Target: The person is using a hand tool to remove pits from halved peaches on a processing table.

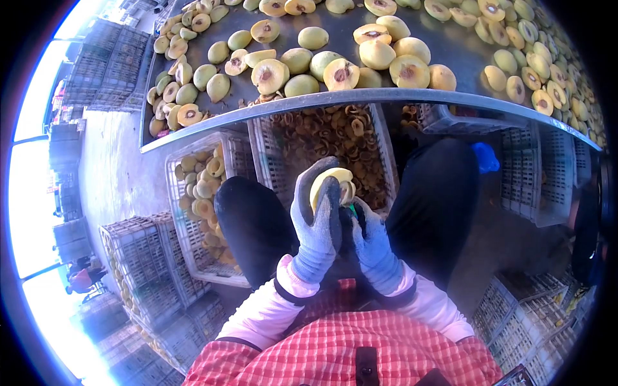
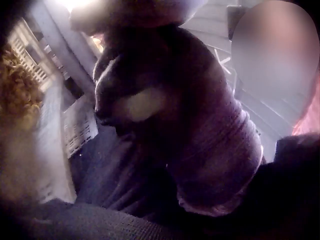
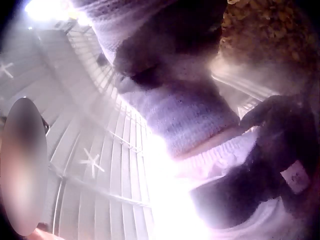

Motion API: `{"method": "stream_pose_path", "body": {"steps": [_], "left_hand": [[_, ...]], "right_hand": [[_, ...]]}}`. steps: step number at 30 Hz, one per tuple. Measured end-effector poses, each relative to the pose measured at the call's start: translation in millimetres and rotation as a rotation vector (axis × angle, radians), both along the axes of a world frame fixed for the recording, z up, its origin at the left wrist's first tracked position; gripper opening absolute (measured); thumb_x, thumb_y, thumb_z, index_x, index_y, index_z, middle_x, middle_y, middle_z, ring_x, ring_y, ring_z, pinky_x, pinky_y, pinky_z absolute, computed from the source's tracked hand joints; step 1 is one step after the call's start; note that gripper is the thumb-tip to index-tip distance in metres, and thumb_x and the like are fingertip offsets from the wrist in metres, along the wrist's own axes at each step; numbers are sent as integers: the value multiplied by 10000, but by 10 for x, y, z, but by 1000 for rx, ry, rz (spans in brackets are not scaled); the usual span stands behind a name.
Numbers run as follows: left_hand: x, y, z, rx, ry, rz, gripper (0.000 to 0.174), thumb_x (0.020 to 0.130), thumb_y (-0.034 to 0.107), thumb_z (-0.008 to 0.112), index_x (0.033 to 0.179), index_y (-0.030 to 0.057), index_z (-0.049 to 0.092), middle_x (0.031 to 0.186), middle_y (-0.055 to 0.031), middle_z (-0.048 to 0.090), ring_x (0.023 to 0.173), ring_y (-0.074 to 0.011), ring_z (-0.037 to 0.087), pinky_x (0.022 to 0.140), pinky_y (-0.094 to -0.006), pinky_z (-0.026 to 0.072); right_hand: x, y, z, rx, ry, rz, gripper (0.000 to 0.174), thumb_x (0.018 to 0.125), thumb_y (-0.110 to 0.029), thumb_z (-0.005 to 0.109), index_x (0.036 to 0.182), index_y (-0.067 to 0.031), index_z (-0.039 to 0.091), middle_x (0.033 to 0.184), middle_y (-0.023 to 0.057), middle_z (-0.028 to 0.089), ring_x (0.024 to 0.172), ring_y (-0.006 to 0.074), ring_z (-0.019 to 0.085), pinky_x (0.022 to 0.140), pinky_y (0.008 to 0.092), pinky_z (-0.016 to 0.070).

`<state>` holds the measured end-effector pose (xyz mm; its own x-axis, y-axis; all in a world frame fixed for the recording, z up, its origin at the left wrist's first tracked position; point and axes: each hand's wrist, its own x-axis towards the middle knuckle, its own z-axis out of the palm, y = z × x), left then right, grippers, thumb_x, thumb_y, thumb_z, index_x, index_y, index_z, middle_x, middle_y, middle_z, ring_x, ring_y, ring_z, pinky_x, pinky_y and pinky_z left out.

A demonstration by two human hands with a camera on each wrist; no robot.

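Both hands wear blue-grey gloves. In the head view the left hand (image 1: 317, 222) grips a pale yellow fruit half (image 1: 324, 183), thumb across its near side and fingers behind it. Close against it on the right, the right hand (image 1: 374, 248) has its fingers curled round a small tool with a green part (image 1: 353, 210); most of the tool is hidden. A brown pit area (image 1: 347, 192) shows at the fruit's right side. In both wrist views dark, blurred gloves fill the middle, and neither the fruit nor the tool can be made out clearly.
A metal table (image 1: 290, 103) across the top bears many whole and halved fruits. Below it, a crate (image 1: 262, 151) holds brown scraps; another crate (image 1: 222, 278) at left holds fruit. Stacked crates (image 1: 138, 257) stand on both sides. Knees flank the hands.
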<state>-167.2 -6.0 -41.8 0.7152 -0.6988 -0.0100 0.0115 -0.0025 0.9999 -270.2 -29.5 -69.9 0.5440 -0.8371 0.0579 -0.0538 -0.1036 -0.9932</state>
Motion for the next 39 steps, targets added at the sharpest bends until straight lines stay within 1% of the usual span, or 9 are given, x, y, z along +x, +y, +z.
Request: {"method": "stream_pose_path", "body": {"steps": [7,16,18,23,30,32,35,37,39], "left_hand": [[111,-2,6,52,213,-139,322,888,188,676,1150,22,591,1077,-89,635,969,-162,607,877,-270,490],[406,-50,-78,217,-100,-473,282,887,214,658,1073,7,611,950,-66,641,860,-132,610,779,-274,509],[418,-70,-30,310,281,-436,273,886,204,657,1065,3,611,941,-63,640,850,-128,609,770,-279,512],[210,-40,-7,164,-219,-228,247,838,118,678,1050,8,619,943,-107,659,850,-174,640,775,-262,495],[474,-114,-52,11,-627,-464,389,776,120,710,1126,0,591,1006,-162,656,865,-279,673,765,-324,526],[445,-117,-36,43,-603,-473,337,820,79,654,1131,-33,585,1043,-161,651,913,-232,658,820,-314,509],[196,-48,-92,37,-45,-278,320,888,154,644,1160,0,579,1069,-101,635,940,-171,623,853,-280,497],[93,-27,-92,25,76,-194,330,884,160,667,1165,15,577,1065,-98,633,919,-165,624,848,-268,501],[50,-9,-100,24,113,-132,335,886,180,672,1166,22,577,1073,-96,629,926,-155,617,856,-259,497]], "right_hand": [[-62,-32,-7,148,-60,93,278,947,-221,520,1062,28,564,837,201,629,747,322,627,662,365,487],[-111,28,-108,455,-81,179,272,982,-242,493,1020,15,576,791,123,611,717,211,593,657,326,473],[-112,14,-86,567,-95,221,286,987,-264,494,1018,8,577,794,102,615,717,196,589,653,311,468],[52,116,-48,571,-285,108,385,988,-402,479,969,-27,570,735,61,608,610,157,569,545,262,450],[-91,65,-51,1770,-635,365,459,964,-547,418,898,-108,539,561,29,523,357,138,435,340,246,356],[-55,79,-138,1262,-480,275,419,967,-485,451,925,-82,555,625,47,547,456,156,486,425,265,399],[0,75,-205,504,-235,119,360,971,-394,501,966,-42,578,722,74,583,605,182,561,552,293,465],[-79,60,-62,254,-158,50,270,981,-241,504,1041,12,574,855,111,608,786,214,592,716,320,479],[-101,59,-13,234,-125,63,251,984,-218,480,1039,10,570,874,117,608,766,212,587,700,308,473]]}}
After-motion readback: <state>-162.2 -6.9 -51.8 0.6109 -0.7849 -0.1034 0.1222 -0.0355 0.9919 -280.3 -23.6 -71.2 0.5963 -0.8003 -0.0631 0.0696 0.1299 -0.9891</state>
